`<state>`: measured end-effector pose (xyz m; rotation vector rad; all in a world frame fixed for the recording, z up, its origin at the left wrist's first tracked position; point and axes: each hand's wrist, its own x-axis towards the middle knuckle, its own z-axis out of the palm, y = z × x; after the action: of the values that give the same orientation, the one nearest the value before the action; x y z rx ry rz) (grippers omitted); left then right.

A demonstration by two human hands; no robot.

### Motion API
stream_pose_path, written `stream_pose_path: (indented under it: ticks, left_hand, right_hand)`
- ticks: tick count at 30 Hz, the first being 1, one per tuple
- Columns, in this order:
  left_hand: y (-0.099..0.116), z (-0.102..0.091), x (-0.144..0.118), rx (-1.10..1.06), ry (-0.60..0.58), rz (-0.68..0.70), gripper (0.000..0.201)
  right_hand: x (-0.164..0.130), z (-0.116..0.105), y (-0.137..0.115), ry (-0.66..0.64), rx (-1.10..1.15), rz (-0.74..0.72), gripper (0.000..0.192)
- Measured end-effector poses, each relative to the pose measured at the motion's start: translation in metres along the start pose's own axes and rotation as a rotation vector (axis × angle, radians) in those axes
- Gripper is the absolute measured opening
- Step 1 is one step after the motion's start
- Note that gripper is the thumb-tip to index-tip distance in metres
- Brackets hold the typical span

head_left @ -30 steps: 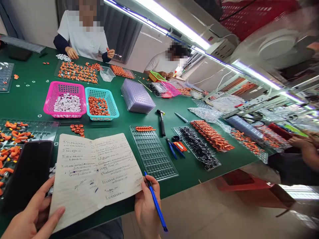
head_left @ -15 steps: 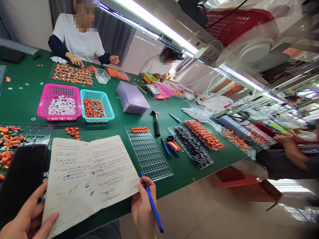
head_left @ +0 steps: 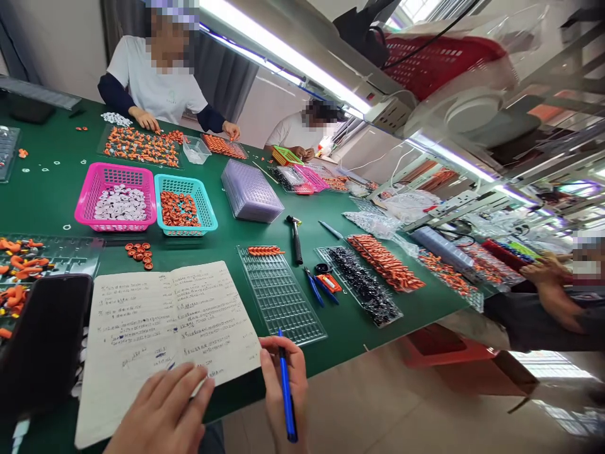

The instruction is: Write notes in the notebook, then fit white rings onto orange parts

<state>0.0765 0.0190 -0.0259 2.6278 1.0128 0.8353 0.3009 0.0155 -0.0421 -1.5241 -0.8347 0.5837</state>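
- The green table (head_left: 227,236) runs the length of the room, and two other people sit along its far side with their hands among trays of orange parts.
- An open notebook (head_left: 163,328) lies flat at the near edge. Both pages are written most of the way down in lines of ink, so by the look of it the record is largely filled, with only a strip free at the bottom.
- A black phone (head_left: 45,340) lies just left of the notebook, partly over a tray of orange pieces.
- A clear grid tray (head_left: 281,296) to the right holds a single row of orange parts at its far end; the other cells look unfilled.
- The pink basket (head_left: 116,195) of white pieces and the teal basket (head_left: 185,205) of orange ones sit side by side, both well stocked.
- The left hand (head_left: 163,413) rests palm down, fingers spread, on the lower page.
- The right hand (head_left: 283,384) is closed around a blue pen (head_left: 285,384) at the notebook's corner; the tip is off the paper.
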Motion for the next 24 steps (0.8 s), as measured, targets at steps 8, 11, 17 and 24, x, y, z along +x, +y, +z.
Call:
stream_pose_path:
  ticks: [8, 11, 17, 24]
  left_hand:
    - [0.014, 0.017, 0.034, 0.178, -0.450, 0.061, 0.076]
    - [0.010, 0.013, 0.027, 0.216, -0.481, 0.036, 0.078]
    - [0.015, 0.023, 0.030, 0.298, -0.434, 0.129, 0.055]
    - [0.026, 0.039, 0.039, 0.336, -0.227, 0.206, 0.043]
  right_hand:
    - [-0.009, -0.008, 0.010, -0.128, -0.185, -0.108, 0.029]
    - [-0.009, -0.013, 0.012, -0.143, -0.227, -0.095, 0.030]
    - [0.013, -0.003, 0.003, -0.207, -0.073, -0.122, 0.033]
    - [0.025, 0.013, 0.009, -0.185, -0.094, -0.093, 0.028]
